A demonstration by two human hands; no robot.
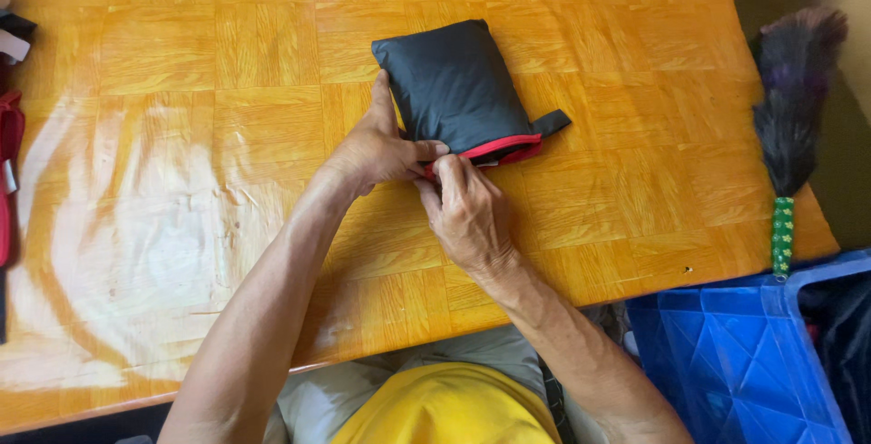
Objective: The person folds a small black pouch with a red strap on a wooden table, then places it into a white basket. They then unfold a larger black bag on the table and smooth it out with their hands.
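Pouch (454, 86), black with red zip edge, mid-table (181, 90): likely soft, light, slippery fabric; left hand (376, 149) steadies its near corner, right hand (467, 208) pinches the zip end, best hold.

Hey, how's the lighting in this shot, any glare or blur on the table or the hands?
Head view: strong white glare washes over the table on its left side and along the top edge; the black pouch stays evenly lit and sharp; left hand and right hand are in focus with soft shadows beneath; the feather duster looks slightly soft near the edge.
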